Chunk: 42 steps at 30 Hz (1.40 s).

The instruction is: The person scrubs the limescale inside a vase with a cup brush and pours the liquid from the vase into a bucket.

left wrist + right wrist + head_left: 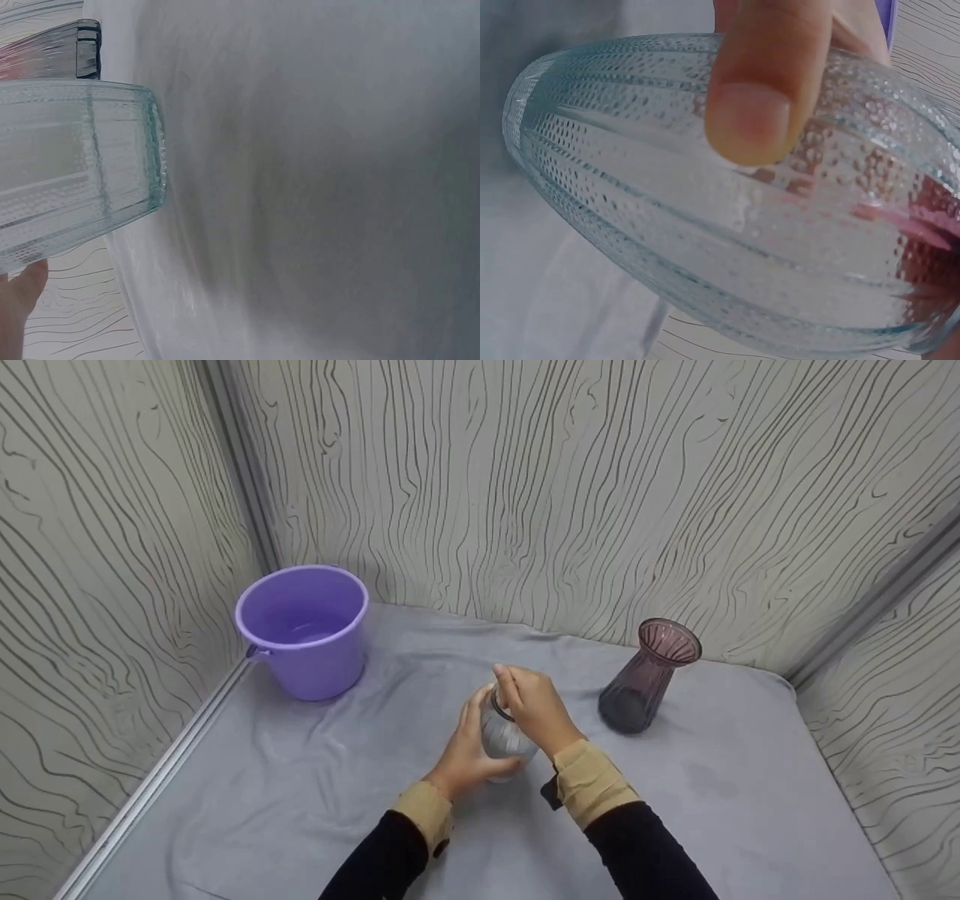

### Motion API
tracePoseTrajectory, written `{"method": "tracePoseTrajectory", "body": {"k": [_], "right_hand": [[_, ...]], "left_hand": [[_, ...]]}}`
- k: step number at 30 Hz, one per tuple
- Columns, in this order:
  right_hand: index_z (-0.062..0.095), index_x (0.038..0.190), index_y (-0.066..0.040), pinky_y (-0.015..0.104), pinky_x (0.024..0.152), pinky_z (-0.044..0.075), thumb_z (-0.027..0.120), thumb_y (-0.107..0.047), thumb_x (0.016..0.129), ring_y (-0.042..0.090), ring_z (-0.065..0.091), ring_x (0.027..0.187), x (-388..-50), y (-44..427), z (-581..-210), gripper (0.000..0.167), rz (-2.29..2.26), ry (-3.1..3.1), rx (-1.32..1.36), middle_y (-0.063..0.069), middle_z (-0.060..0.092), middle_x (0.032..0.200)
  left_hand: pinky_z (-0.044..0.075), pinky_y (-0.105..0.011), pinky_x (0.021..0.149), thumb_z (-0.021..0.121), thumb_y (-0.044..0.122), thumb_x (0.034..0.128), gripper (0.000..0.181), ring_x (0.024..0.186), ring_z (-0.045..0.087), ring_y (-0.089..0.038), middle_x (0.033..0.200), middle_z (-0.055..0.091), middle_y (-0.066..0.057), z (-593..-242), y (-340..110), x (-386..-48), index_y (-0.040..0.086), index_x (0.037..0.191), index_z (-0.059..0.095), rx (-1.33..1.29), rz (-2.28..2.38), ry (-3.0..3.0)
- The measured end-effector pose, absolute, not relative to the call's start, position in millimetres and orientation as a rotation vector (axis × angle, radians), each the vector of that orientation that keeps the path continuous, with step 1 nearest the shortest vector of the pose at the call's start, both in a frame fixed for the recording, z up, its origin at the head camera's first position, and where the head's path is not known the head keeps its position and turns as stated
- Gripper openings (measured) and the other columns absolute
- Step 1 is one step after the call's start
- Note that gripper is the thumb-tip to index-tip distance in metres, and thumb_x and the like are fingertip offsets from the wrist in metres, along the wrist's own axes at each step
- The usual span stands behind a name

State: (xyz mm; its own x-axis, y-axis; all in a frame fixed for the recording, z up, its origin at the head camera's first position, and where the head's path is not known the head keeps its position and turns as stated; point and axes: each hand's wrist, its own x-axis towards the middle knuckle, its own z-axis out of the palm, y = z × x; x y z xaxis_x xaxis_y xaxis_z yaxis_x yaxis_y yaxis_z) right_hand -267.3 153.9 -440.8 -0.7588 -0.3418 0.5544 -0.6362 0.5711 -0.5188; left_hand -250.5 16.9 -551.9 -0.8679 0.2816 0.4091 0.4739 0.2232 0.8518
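Observation:
A clear ribbed glass vase (506,737) (60,157) (667,187) is between both hands. The left hand (469,746) grips its side, fingers along the far left and thumb across the front; that thumb (754,112) presses the dimpled glass in the right wrist view. In the left wrist view the left hand's fingertips (22,296) touch the glass near the left edge. At the vase's dark rim, the right hand (536,709) has its fingers curled over the edge and its thumb on top. A pinkish shape shows blurred through the glass; what it is, I cannot tell.
A purple bucket (319,664) stands at the back left by the wall. To the right of the hands stands a purple-grey fluted vase (637,682) with a flared mouth. Wrinkled grey cloth (300,780) covers the table, and patterned panels (487,487) enclose it.

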Motion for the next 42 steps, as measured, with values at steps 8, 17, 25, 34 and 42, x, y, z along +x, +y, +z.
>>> {"method": "tracePoseTrajectory", "body": {"k": [8, 17, 25, 34, 42], "right_hand": [[0.042, 0.064, -0.016, 0.025, 0.053, 0.035, 0.045, -0.021, 0.11, 0.002, 0.031, 0.049, -263.1, 152.5, -436.7, 0.046, 1.054, -2.536, 0.777, -0.013, 0.036, 0.056], [0.051, 0.065, -0.012, 0.029, 0.058, 0.044, 0.047, -0.016, 0.109, 0.007, 0.044, 0.055, -262.2, 143.2, -433.5, 0.044, 1.084, -2.47, 0.781, -0.008, 0.046, 0.06], [0.059, 0.069, -0.011, 0.035, 0.065, 0.046, 0.048, -0.017, 0.108, 0.016, 0.045, 0.066, -266.8, 151.4, -437.7, 0.041, 0.787, -2.496, 0.819, -0.001, 0.046, 0.075], [0.051, 0.068, -0.016, 0.036, 0.059, 0.046, 0.053, -0.023, 0.106, 0.017, 0.05, 0.06, -267.3, 158.1, -436.8, 0.039, 0.581, -2.528, 0.867, -0.004, 0.046, 0.063], [0.062, 0.072, -0.011, 0.03, 0.058, 0.044, 0.07, -0.025, 0.096, 0.008, 0.044, 0.06, -266.5, 166.3, -423.0, 0.029, 0.677, -2.629, 0.959, -0.005, 0.052, 0.063]], "left_hand": [[0.03, -0.048, 0.117, 0.091, 0.022, 0.0757, 0.111, 0.147, 0.03, -0.026, 0.159, 0.027, -0.014, -552.2, 16.5, -250.3, 0.013, 0.159, 0.018, -0.761, -1.722, -2.311], [0.03, -0.049, 0.117, 0.09, 0.022, 0.0768, 0.112, 0.148, 0.029, -0.027, 0.16, 0.025, -0.013, -553.3, 15.0, -250.4, 0.014, 0.16, 0.016, -0.757, -1.751, -2.303], [0.03, -0.047, 0.118, 0.091, 0.02, 0.0746, 0.112, 0.149, 0.028, -0.026, 0.16, 0.026, -0.014, -554.0, 17.2, -251.4, 0.011, 0.159, 0.018, -0.782, -1.727, -2.27], [0.029, -0.048, 0.118, 0.091, 0.023, 0.0756, 0.113, 0.148, 0.027, -0.026, 0.16, 0.025, -0.014, -552.2, 16.7, -250.5, 0.012, 0.159, 0.016, -0.762, -1.748, -2.301], [0.03, -0.05, 0.117, 0.089, 0.028, 0.0782, 0.111, 0.148, 0.028, -0.027, 0.159, 0.024, -0.015, -553.6, 15.4, -249.9, 0.011, 0.159, 0.015, -0.766, -1.733, -2.318]]}}
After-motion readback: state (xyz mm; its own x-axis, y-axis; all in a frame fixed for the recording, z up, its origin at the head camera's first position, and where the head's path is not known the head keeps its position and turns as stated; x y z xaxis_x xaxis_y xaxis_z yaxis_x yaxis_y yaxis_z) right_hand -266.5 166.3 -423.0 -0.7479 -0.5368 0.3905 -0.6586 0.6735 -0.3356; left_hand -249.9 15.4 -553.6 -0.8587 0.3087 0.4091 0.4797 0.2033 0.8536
